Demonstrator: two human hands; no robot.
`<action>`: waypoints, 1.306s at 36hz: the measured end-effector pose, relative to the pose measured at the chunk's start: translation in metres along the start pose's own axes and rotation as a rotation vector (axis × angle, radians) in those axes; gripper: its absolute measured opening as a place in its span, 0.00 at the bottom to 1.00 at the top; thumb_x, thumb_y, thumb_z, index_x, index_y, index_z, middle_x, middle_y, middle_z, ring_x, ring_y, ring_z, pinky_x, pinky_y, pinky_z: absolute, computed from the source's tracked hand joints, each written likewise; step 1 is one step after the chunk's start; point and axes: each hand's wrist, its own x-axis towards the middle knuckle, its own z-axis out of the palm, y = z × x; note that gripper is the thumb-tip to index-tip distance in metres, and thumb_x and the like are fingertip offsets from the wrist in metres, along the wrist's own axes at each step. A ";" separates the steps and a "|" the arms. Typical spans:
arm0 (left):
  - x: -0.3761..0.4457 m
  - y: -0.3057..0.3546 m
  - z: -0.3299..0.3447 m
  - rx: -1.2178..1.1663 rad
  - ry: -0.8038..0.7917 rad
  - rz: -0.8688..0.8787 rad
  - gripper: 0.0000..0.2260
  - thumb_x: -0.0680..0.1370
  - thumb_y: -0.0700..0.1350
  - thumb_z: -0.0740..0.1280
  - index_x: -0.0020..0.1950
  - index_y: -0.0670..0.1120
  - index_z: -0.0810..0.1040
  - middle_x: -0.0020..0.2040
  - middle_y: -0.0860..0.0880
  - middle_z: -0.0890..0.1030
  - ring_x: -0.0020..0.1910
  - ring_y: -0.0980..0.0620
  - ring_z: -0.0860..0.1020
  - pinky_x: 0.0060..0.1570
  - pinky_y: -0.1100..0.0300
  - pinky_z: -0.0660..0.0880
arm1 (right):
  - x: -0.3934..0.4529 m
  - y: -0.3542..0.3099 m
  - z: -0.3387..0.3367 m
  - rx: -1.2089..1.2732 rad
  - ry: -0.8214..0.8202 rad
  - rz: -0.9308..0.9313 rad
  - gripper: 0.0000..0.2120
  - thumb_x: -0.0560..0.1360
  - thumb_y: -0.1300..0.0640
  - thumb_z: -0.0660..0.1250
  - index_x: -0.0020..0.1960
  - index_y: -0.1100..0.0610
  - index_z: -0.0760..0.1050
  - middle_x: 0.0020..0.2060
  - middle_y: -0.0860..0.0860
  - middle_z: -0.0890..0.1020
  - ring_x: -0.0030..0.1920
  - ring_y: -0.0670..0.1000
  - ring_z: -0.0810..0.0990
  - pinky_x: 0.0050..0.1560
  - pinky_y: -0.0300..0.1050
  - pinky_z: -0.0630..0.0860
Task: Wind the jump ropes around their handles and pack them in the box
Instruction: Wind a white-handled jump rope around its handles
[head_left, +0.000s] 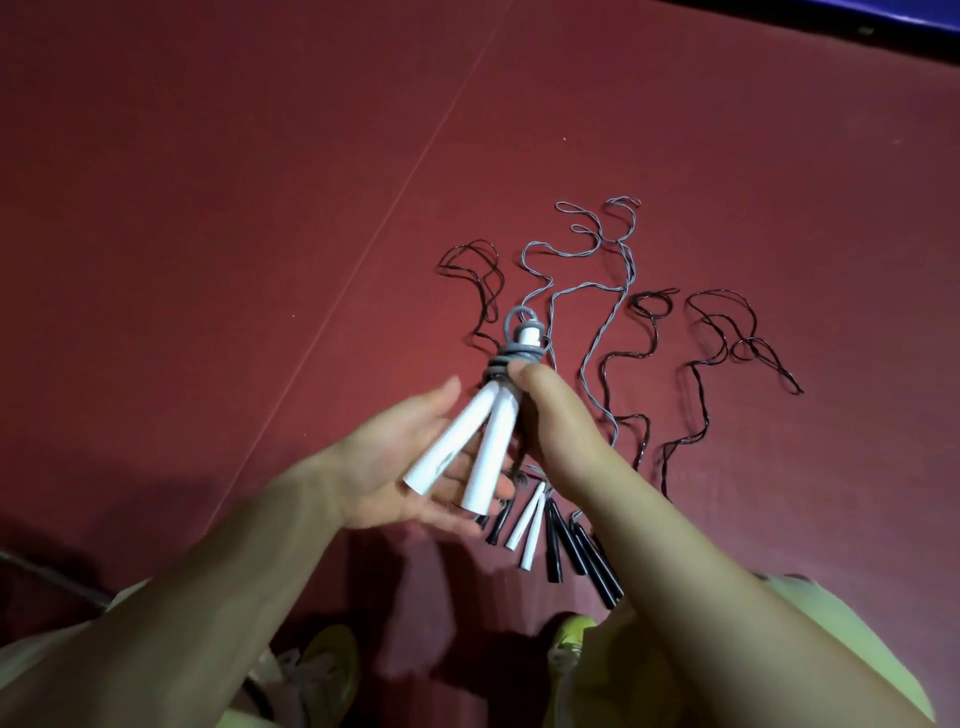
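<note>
Above the dark red floor mat (208, 208) we see two bare forearms reaching forward. Our left hand (395, 467) lies palm up with straight, relaxed fingers, cradling two smooth white tapered handles (467, 447) that splay apart at their wide ends. Our right hand (550, 415) curls its grip around the handles' narrow end, thumb pressing on the grey cord (511, 353) coiled tightly there. Beyond those handles, loose ropes lie on the mat: a wavy grey rope (597, 291) and thin black ropes (727, 338), their black handles (576, 551) and a white pair (530, 525) bunched just below them.
</note>
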 end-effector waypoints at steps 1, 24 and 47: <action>0.000 -0.002 -0.002 -0.081 -0.133 -0.011 0.32 0.70 0.69 0.58 0.46 0.41 0.85 0.42 0.39 0.83 0.40 0.42 0.82 0.45 0.46 0.79 | -0.001 0.000 0.000 0.034 -0.044 -0.010 0.16 0.67 0.42 0.60 0.28 0.52 0.73 0.26 0.55 0.68 0.28 0.55 0.64 0.35 0.54 0.56; 0.012 -0.006 -0.001 0.345 0.342 0.077 0.29 0.79 0.64 0.50 0.39 0.44 0.77 0.28 0.47 0.76 0.26 0.49 0.71 0.28 0.63 0.68 | -0.005 -0.009 -0.016 -0.475 -0.004 0.115 0.25 0.82 0.46 0.56 0.31 0.57 0.72 0.21 0.48 0.70 0.20 0.48 0.65 0.22 0.34 0.63; 0.016 -0.005 -0.012 0.880 0.759 0.310 0.16 0.74 0.58 0.68 0.45 0.44 0.75 0.34 0.51 0.72 0.34 0.50 0.69 0.32 0.56 0.62 | -0.004 0.000 -0.008 -0.302 0.040 0.181 0.24 0.78 0.37 0.59 0.43 0.57 0.77 0.30 0.52 0.78 0.27 0.49 0.73 0.31 0.41 0.66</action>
